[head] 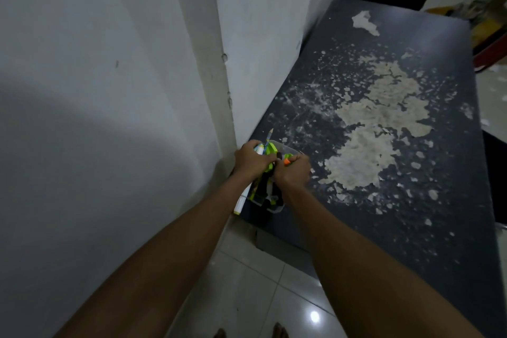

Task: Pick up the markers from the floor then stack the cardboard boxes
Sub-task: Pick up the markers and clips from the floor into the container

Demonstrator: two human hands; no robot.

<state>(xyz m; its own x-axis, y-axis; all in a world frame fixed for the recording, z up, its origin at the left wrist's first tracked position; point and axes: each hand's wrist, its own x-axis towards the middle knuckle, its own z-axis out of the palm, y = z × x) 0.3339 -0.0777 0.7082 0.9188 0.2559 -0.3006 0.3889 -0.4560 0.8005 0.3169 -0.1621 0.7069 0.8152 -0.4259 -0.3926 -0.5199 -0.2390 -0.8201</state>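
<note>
Left hand [251,160]: fingers curled round a bundle of markers [267,149] over the clear container [277,207], apparently to drop them in together. The table [384,200] bears the container at its wall-side corner. Right hand [292,173], at the container's right rim, pinches an orange-tipped marker [287,162], probably to guide it in.
</note>
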